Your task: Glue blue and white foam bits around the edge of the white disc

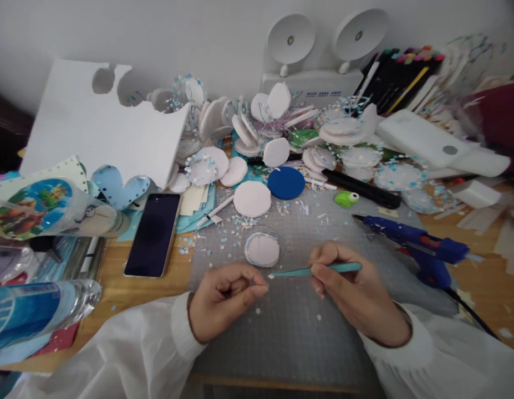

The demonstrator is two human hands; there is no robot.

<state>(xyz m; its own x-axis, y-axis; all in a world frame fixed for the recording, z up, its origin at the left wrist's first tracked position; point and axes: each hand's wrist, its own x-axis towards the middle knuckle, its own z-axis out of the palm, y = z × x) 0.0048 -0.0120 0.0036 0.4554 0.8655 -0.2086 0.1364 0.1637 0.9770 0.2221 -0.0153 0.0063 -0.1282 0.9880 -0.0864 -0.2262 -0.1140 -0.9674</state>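
My right hand [348, 285] is closed around teal tweezers [298, 272], whose tips point left. A tiny pale star [271, 276] is at the tips, beside my left hand [229, 296]. The left thumb and forefinger are pinched together; whatever is between them is too small to make out. Just behind the tweezer tips, a small white disc [262, 249] with a thin wire and tiny pieces round its edge lies on the grey cutting mat [281, 343]. Farther back are a plain white disc [252, 199] and a blue round lid [286, 183].
A blue glue gun [418, 241] lies at the right, its cord running toward the front. On the left are a phone [152, 235], a bottle [44, 310] and a cup [52, 208]. White discs and a two-headed lamp [313, 86] stand at the back.
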